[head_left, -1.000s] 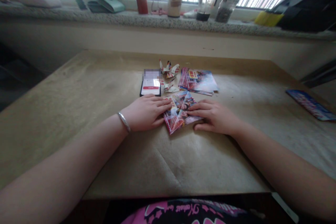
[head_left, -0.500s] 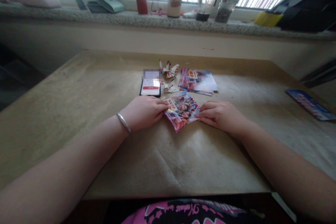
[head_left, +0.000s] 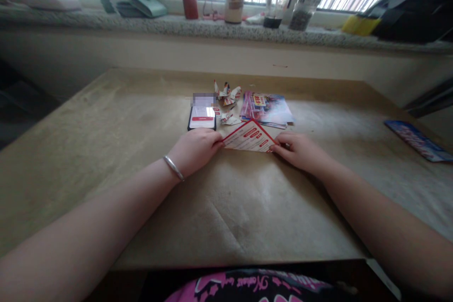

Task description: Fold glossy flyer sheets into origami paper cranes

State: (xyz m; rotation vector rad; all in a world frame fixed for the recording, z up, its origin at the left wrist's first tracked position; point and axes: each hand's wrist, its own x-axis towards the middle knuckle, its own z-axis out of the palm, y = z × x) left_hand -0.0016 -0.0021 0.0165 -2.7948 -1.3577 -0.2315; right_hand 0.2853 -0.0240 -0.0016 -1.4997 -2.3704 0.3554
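Observation:
A printed paper sheet (head_left: 250, 138), folded into a triangle with its white and red side up, lies between my hands, its peak pointing away from me. My left hand (head_left: 201, 147) pinches the left corner, with a silver bangle on that wrist. At the opposite corner my right hand (head_left: 296, 152) closes thumb and fingers on the paper. Just beyond stand folded paper shapes (head_left: 231, 94). To their right lies a stack of colourful printed sheets (head_left: 271, 107). A phone (head_left: 202, 117) with a lit screen lies beyond my left hand.
The table (head_left: 170, 226) has a creased tan cover. A blue printed strip (head_left: 417, 140) lies at its right side. On the stone windowsill (head_left: 198, 29) behind stand a red bottle (head_left: 190, 5), a tall bottle (head_left: 235, 0), clear containers and a yellow object (head_left: 361, 24).
The sheet's picture side faced up before. Its near corner is now folded up and away, so a triangle with the white and red side shows. Both hands stay at the side corners.

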